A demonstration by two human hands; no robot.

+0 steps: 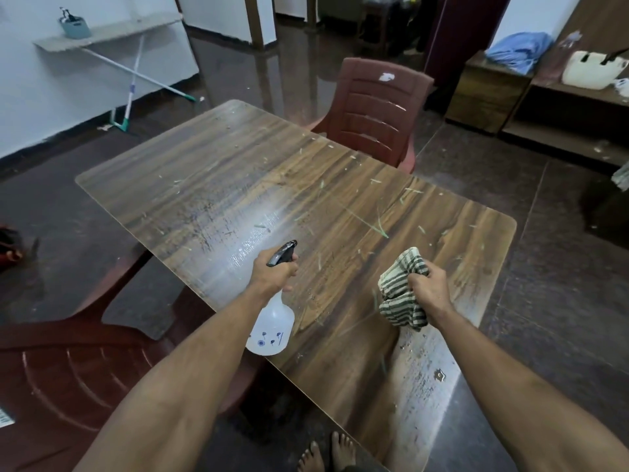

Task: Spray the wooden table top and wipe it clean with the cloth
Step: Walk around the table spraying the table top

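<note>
Both forearms reached over the counter (238,172): left hand (272,272) fingers wrapped the spray bottle (272,321), right hand (429,286) fisted the cloth (400,291). Wiping could scatter the crumbs (unswept) floorward.

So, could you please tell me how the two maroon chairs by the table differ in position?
The far chair stands upright beyond the table top, its slatted back facing the camera; the near chair sits at the table's left, seen from above. The far chair's back bears a white mark; the near chair's shows none. Both are maroon plastic.
</note>
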